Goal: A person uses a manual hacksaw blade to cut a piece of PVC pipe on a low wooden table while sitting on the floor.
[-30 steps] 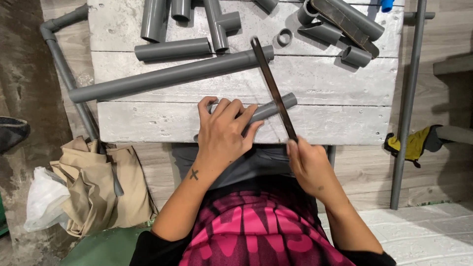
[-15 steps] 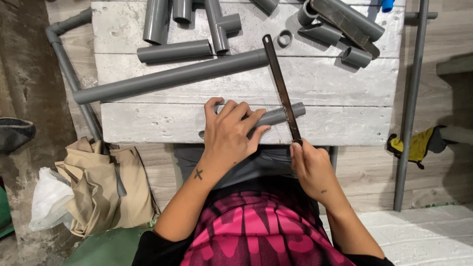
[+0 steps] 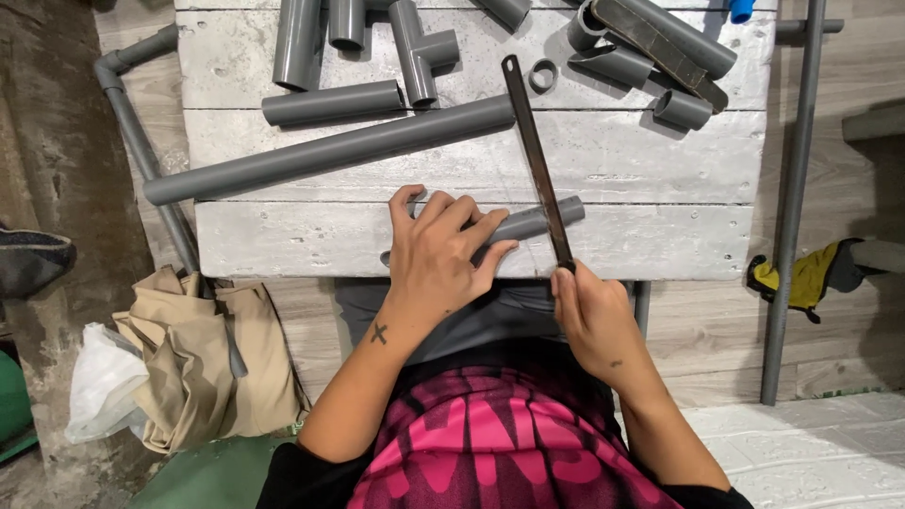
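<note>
My left hand (image 3: 438, 254) presses flat on a short grey plastic pipe (image 3: 537, 221) lying near the front edge of a whitewashed plank bench (image 3: 660, 160). My right hand (image 3: 589, 316) grips the near end of a thin dark hacksaw blade (image 3: 534, 155). The blade runs away from me and crosses the short pipe close to its right end. A long grey pipe (image 3: 330, 151) lies diagonally just beyond my left hand, its right end meeting the blade.
Further back lie a short pipe piece (image 3: 330, 102), a tee fitting (image 3: 419, 52), a small ring (image 3: 542, 75) and several offcuts (image 3: 650, 47). A tan cloth bag (image 3: 203, 358) sits on the floor at left. A yellow glove (image 3: 801, 278) lies at right beside an upright pipe (image 3: 792, 207).
The blade has slid back and forth across the short pipe, tip now slightly nearer me. My left hand stays clamped on the pipe.
</note>
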